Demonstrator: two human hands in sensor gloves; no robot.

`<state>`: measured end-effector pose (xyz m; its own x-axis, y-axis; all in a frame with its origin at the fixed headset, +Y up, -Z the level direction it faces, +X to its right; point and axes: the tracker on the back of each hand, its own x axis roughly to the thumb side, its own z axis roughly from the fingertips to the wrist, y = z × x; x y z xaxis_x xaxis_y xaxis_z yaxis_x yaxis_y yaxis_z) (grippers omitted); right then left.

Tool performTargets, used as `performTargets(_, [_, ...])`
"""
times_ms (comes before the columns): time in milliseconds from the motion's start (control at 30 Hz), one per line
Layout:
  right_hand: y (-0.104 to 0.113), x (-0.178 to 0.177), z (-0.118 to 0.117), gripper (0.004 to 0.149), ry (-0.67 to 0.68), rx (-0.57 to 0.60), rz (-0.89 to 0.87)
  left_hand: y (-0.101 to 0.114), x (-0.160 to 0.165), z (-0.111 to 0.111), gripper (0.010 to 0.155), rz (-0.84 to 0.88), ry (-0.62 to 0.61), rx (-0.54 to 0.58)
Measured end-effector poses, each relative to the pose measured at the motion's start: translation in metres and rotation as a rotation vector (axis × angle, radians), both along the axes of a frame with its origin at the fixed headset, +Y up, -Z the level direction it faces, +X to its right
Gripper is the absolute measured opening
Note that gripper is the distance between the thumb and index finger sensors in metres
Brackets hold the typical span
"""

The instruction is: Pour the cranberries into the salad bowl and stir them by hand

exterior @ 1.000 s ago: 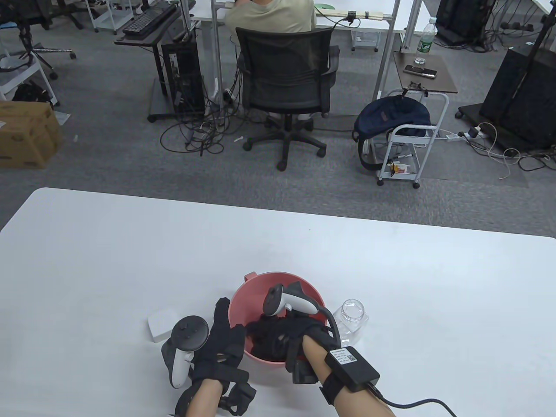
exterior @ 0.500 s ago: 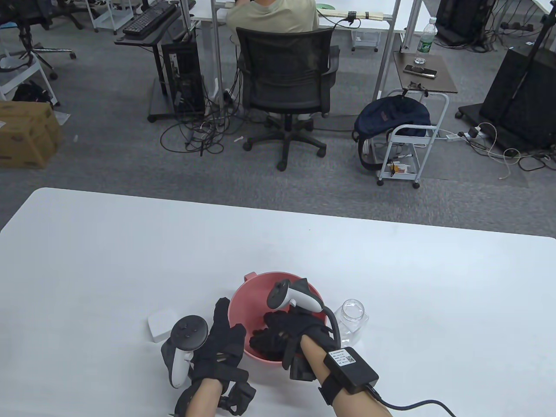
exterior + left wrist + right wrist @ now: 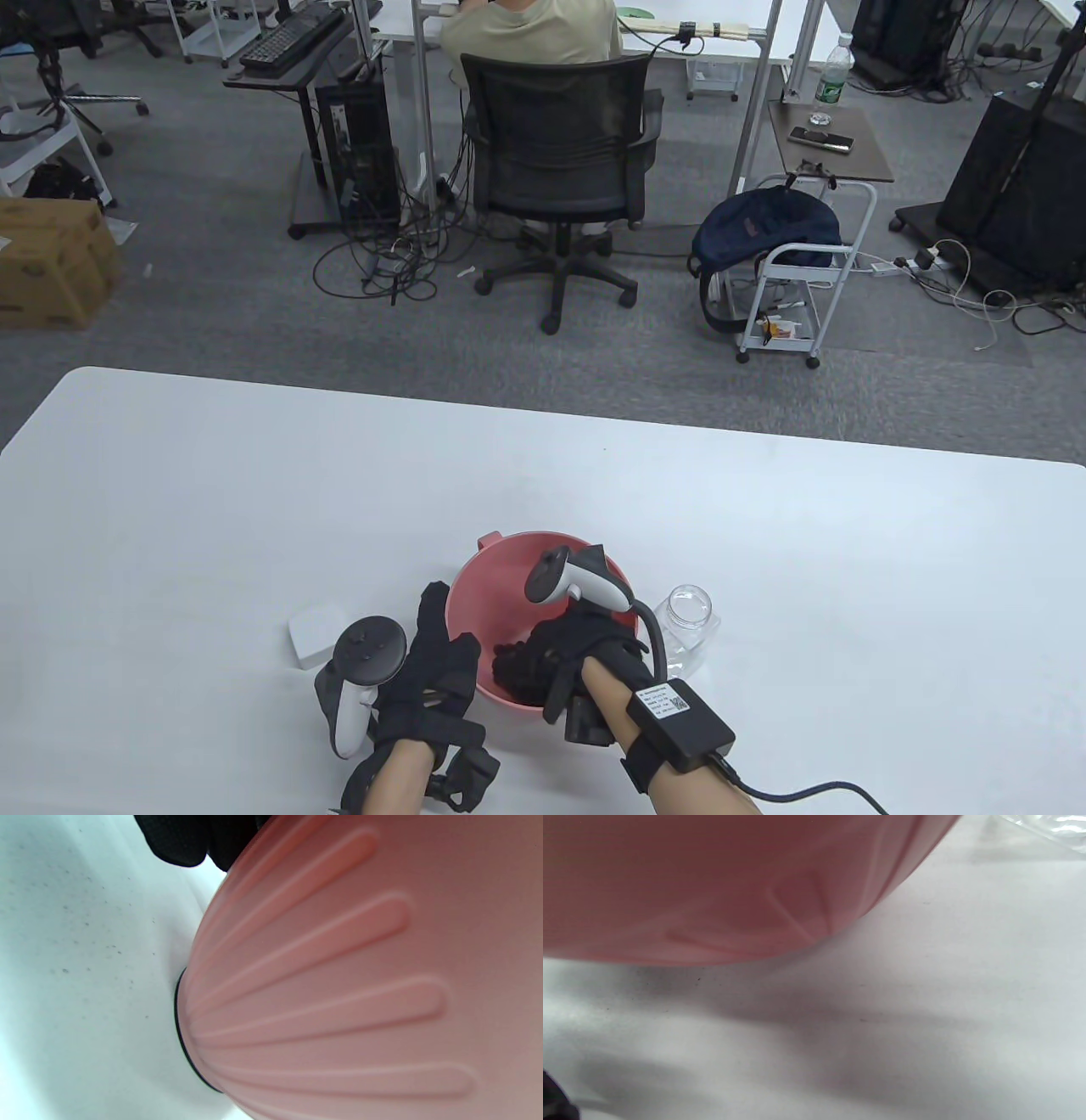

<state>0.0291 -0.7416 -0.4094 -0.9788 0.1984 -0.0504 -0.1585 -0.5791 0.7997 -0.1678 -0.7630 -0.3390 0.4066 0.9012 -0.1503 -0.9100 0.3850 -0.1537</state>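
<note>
The left hand lies with straight fingers against the outer wall of the pink ribbed plastic salad bowl at its 9 o'clock side, grip open. The right hand reaches down inside the bowl, fingers curled; whether its grip encloses anything cannot be told. The bowl stands on the white desk, a clear empty plastic jar just beside it at 3 o'clock.
</note>
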Motion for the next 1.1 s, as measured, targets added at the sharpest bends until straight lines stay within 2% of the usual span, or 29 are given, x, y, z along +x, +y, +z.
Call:
performTargets(467, [-0.0012, -0.0015, 0.0008, 0.067, 0.048, -0.011, 0.041, -0.0007, 0.0003, -0.0001, 0.076, 0.004, -0.005, 0.001])
performTargets(1100, [-0.0009, -0.0050, 0.0039, 0.075, 0.123, 0.029, 0.021, -0.0011, 0.0005, 0.0003, 0.076, 0.009, -0.009, 0.003])
